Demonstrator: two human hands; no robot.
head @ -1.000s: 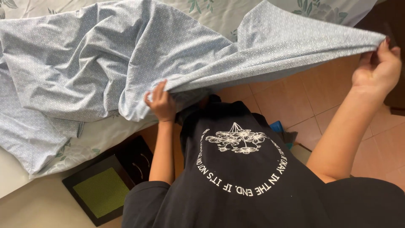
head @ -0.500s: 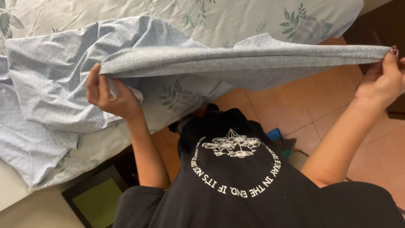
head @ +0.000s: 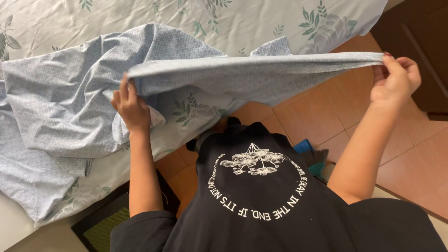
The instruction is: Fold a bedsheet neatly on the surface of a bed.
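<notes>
The person stood at the bedside holding a pale blue, finely dotted cotton sheet (head: 252, 77) stretched taut between both hands. The left hand (head: 132, 108) was closed on the sheet's folded edge, fingers wrapped over the cloth. The right hand (head: 393, 80) pinched the far corner between thumb and fingertips, raised level with the left.

The held edge ran in a near-straight line from one hand to the other. Beyond the left hand, the rest of the sheet lay crumpled on a white bedspread printed with green leaves and grey flowers (head: 261, 23), and trailed down past the mattress edge.

Below the right hand, terracotta floor tiles (head: 322, 112) lay open. A dark wooden cabinet (head: 420, 42) stood just beyond that hand. A black-framed flat panel with a green face (head: 105, 224) lay on the floor beneath the left forearm.
</notes>
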